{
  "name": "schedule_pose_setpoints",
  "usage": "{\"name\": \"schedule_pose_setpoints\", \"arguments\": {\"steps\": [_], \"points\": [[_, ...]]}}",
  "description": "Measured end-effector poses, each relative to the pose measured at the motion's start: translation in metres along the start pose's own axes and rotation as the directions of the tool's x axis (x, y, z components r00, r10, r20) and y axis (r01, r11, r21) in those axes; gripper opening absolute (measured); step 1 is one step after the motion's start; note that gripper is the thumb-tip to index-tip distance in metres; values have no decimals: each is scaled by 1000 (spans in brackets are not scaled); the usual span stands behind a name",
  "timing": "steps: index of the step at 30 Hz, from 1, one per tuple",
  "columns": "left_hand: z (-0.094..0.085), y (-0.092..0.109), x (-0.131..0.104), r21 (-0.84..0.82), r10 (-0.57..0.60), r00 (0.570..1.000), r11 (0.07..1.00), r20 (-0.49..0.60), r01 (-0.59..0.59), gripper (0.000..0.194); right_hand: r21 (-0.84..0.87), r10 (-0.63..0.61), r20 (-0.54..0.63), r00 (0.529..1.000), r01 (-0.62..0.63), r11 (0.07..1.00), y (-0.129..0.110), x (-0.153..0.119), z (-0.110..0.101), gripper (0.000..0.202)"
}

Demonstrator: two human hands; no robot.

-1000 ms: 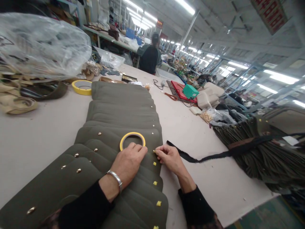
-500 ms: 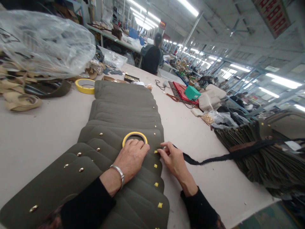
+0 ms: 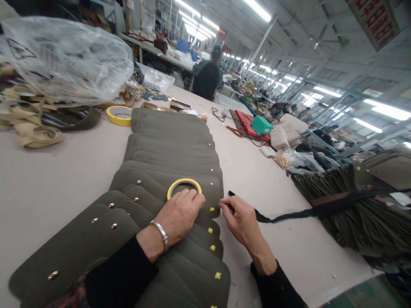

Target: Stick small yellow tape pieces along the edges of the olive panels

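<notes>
Overlapping dark olive panels [image 3: 173,147] with gold metal studs lie in a long fanned row before me. Small yellow tape pieces [image 3: 212,209] are stuck near their right edges. My left hand [image 3: 180,214], with a silver bangle, rests on the panels, its fingers closed on the near right side of a yellow tape roll [image 3: 172,188]. Just beside the right edge of one panel is my right hand [image 3: 239,218], thumb and forefinger pinched together; what they hold, if anything, is too small to make out. A black strip [image 3: 285,217] runs behind that hand.
Another yellow tape roll [image 3: 118,116] lies by the far panels. Tan straps [image 3: 38,134] and a clear plastic bag [image 3: 70,60] are at left. At right stand stacked olive pieces [image 3: 337,209], with a green box [image 3: 261,125] farther back. A person [image 3: 208,79] sits beyond the table.
My right hand has drawn back slightly right and down from the yellow piece on the panel. The left hand stays on the tape roll. The view has shifted a little.
</notes>
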State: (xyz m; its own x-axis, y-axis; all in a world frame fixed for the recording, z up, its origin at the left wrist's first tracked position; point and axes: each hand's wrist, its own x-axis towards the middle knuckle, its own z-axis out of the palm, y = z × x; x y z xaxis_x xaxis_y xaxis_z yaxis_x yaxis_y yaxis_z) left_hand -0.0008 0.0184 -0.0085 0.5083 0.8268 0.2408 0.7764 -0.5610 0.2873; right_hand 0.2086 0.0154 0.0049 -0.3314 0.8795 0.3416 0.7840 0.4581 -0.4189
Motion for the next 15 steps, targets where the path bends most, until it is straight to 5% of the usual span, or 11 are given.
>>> {"name": "schedule_pose_setpoints", "arguments": {"steps": [8,15], "points": [[-4,1,1,-3,21,999,1000,-38,-21,22,-179,-110,246,963,157,971,-9,-1,12,18],[-12,4,-2,-46,103,990,993,-93,-107,24,-226,112,274,955,-49,973,-14,22,14,19]]}}
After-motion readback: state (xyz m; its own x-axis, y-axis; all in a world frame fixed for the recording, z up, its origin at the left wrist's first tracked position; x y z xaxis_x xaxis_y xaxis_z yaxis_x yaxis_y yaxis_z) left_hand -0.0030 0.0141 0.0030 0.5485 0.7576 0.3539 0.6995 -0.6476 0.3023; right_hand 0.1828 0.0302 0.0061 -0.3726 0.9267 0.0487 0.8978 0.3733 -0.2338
